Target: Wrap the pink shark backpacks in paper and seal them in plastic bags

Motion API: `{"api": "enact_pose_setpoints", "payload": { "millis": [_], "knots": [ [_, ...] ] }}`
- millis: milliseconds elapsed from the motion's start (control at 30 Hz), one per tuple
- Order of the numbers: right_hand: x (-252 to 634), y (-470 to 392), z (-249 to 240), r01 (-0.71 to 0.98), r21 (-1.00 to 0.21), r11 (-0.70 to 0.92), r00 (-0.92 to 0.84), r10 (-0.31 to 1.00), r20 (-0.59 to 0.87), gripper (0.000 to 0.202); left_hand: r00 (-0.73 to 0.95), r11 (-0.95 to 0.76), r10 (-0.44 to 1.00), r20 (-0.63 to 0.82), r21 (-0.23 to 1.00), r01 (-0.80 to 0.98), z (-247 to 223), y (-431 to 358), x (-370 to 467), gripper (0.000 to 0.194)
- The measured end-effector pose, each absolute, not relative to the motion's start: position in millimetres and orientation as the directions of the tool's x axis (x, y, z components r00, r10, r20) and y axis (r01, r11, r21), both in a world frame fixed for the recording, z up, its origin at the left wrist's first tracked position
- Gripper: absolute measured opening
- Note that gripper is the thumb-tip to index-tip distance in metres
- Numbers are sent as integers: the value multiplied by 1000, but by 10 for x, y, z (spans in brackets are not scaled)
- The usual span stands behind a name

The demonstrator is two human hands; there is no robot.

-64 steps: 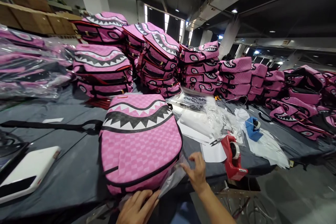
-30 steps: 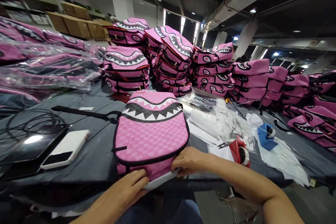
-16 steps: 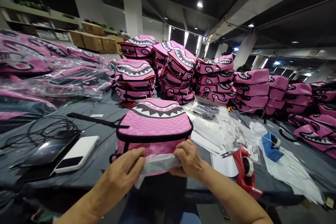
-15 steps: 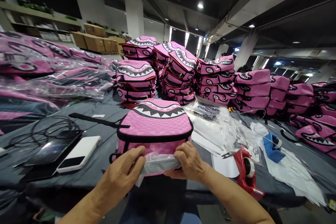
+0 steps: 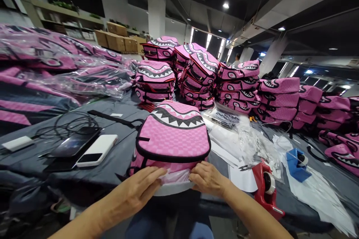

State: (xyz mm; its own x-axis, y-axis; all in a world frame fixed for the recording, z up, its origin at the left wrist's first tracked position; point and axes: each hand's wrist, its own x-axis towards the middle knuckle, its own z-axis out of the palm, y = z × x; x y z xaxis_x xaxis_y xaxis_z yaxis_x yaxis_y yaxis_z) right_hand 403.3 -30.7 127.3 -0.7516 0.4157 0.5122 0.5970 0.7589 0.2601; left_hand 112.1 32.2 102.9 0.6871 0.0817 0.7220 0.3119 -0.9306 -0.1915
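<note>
A pink backpack (image 5: 174, 140) with a shark-mouth print lies front-up on the table before me, its near end toward my body. Across that near end runs a thin, whitish sheet (image 5: 177, 183), partly see-through, with pink showing beneath it. My left hand (image 5: 141, 188) pinches the sheet at the left, fingers pressed together against the bag. At the right, my right hand (image 5: 208, 179) grips the sheet with its fingers curled and the thumb hidden. The backpack's underside is out of sight.
Stacked pink backpacks (image 5: 155, 80) stand behind; plastic-wrapped ones (image 5: 92, 78) lie left. A white power bank (image 5: 98, 150), a dark phone (image 5: 75, 142) and cables are at left. At right are a red tape dispenser (image 5: 262, 183), a blue one (image 5: 295, 164), and paper sheets (image 5: 242, 179).
The whitish sheet, loose and crumpled before, now lies smoother across the backpack's near end. Both hands still grip it. The view has shifted a little left.
</note>
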Motion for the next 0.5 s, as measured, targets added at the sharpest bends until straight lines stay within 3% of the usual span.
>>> {"api": "enact_pose_setpoints", "payload": {
  "millis": [33,167,267,367,433,500],
  "knots": [
    [4058,-331,1289,586,260,767,-767,422,484,5,636,-926,64,769,-193,326,1022,316,1146,42],
    [4102,-354,1304,600,260,756,-756,431,492,15,436,-856,35,899,-198,478,954,202,1301,41],
    [4034,-301,1159,686,278,672,-649,393,651,18,450,-813,55,891,-222,539,965,62,1384,33],
    [3938,-237,871,844,157,512,-384,373,845,24,475,-822,109,873,-190,537,987,-52,1430,12],
    [3909,-228,652,879,107,464,-311,390,867,25,481,-844,168,860,-126,521,915,-79,1447,6],
    [3927,-267,465,844,146,517,-409,442,799,22,493,-857,182,851,-109,504,747,-73,1451,7]
  ]
}}
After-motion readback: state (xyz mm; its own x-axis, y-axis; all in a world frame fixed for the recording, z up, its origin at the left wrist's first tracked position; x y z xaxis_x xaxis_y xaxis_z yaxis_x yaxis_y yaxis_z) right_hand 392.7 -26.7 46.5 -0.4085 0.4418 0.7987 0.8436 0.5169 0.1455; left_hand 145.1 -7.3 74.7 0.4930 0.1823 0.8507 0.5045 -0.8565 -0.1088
